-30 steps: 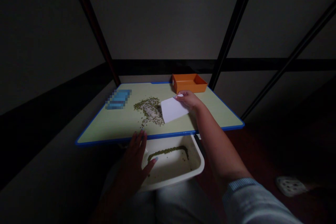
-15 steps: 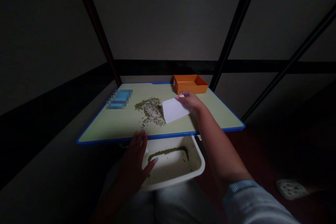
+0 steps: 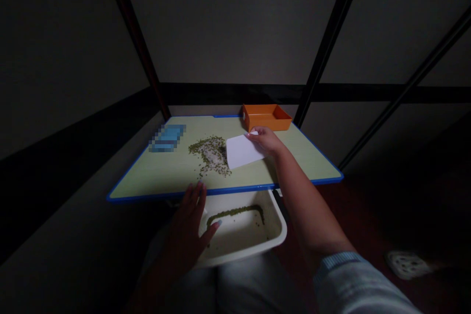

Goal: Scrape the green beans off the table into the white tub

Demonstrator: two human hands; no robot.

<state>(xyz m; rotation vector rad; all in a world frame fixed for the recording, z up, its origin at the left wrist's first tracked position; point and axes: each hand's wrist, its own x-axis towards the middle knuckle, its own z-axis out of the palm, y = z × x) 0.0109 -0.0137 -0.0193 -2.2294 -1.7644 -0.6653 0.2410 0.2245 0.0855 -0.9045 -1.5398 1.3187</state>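
Observation:
My right hand (image 3: 265, 139) pinches a white card (image 3: 243, 152) by its upper right corner, tilted over the tabletop. The card's left edge meets the right side of a spread heap of small green grains (image 3: 211, 152), mixed with white ones in its middle. My left hand (image 3: 193, 216) has its fingers apart at the table's front edge, fingertips by the blue rim and thumb over the white basin (image 3: 277, 240). Along the basin's far inner side lies a line of green grains (image 3: 235, 212), with a few loose ones on its floor.
An orange open box (image 3: 270, 124) stands at the table's back right. The pale table (image 3: 147, 181) has a blue rim. A pixelated blue item (image 3: 167, 138) lies at the left. Dark wall panels rise behind, and a pale clog (image 3: 408, 265) is on the floor at right.
The card has shifted slightly left and away from me with my right hand, against the heap. My left hand and the basin stay in place.

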